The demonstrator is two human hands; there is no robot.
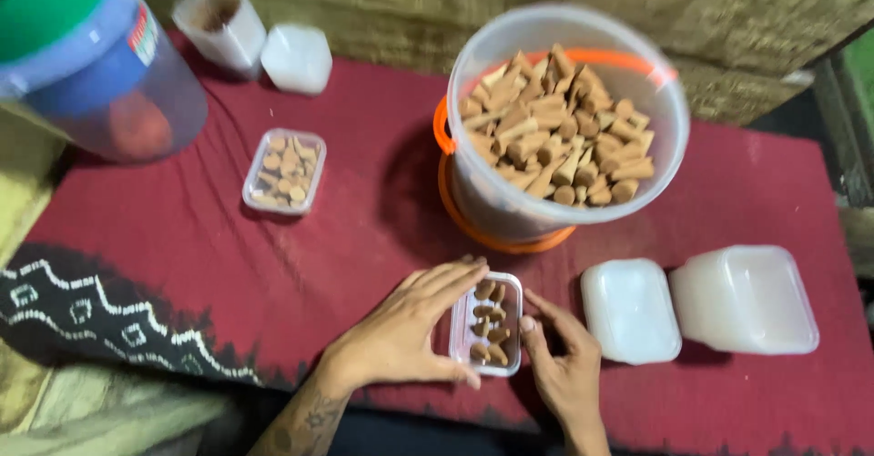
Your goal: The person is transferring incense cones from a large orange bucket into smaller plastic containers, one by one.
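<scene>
Low in the middle of the frame, the left hand (pixel 401 333) lies flat and open against the left side of a small clear box (pixel 488 323), fingers stretched along its edge and resting on it rather than wrapped around it. The right hand (pixel 564 365) comes up from the lower edge on the box's other side, its fingers loosely curled with the tips touching the right wall — so the box sits steadied between both hands on the dark red cloth (pixel 228 256). Inside the box lie a few brown cone-shaped pieces (pixel 490 315), scattered in a single layer.

Just above, in the upper middle, stands a large clear bucket (pixel 564 119) with an orange rim and base, heaped with the same brown cones. To the right of the hands sit two white lidded tubs (pixel 701 306), side by side. Toward the left centre rests another small clear box (pixel 284 171), already full of cones. In the upper left corner a big blue-tinted jug (pixel 100 65) looms out of focus, and beside it — further back — two more pale containers (pixel 259 42)
</scene>
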